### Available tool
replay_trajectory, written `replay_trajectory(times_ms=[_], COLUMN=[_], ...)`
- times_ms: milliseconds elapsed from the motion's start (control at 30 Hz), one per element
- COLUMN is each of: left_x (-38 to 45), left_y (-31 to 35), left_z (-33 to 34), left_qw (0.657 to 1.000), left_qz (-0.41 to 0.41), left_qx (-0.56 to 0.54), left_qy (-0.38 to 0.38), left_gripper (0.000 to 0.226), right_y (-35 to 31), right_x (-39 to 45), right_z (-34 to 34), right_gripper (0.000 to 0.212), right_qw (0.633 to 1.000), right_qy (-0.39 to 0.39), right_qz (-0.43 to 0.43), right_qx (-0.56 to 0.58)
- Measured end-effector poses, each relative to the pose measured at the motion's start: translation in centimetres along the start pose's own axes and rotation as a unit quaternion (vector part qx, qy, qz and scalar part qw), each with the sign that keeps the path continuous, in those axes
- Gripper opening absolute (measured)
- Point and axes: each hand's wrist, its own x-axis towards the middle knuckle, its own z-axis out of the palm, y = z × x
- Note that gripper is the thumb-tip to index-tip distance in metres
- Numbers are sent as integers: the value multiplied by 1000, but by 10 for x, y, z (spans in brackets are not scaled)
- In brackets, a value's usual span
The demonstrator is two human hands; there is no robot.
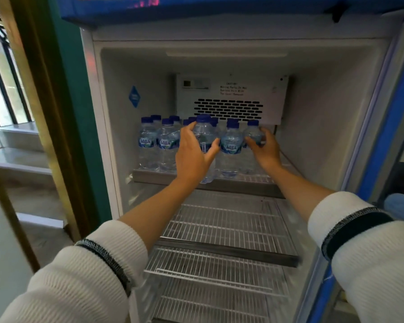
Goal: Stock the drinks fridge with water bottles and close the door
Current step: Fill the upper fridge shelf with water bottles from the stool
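Observation:
The drinks fridge (pixel 117 127) stands open in front of me. Several clear water bottles with blue caps and Aqua labels (pixel 167 145) stand on its top wire shelf (pixel 254 178). My left hand (pixel 194 157) grips one bottle (pixel 204 134) at the shelf's front edge, fingers wrapped round its body. My right hand (pixel 265 148) holds another bottle (pixel 253 134) further right and deeper in, next to a front-row bottle (pixel 231 148). The open door (pixel 383 127) with its blue frame swings out on the right.
Two lower wire shelves (pixel 219 229) hold nothing. A vent panel (pixel 229 110) sits on the back wall above the bottles. A green and gold frame (pixel 56 113) runs along the fridge's left side. Pale steps (pixel 21 159) lie beyond it.

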Motion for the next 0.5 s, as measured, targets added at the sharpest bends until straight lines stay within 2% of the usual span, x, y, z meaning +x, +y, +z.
replay_trajectory(times_ms=[133,333,500], left_x=[-2,-4,-4], left_y=[-2,-1,-1], left_z=[1,1,3], left_qw=[1000,1000,1000], left_qz=[4,3,3], left_qx=[5,1,-9], left_qy=[4,11,13], left_gripper=[71,70,69], right_y=[10,11,7], right_x=[0,-9,-16], right_z=[-2,-9,-13], right_gripper=[62,73,67], right_qw=[997,981,981], right_qy=[-53,-150,-146], right_qz=[56,117,116], right_qx=[2,-24,-51])
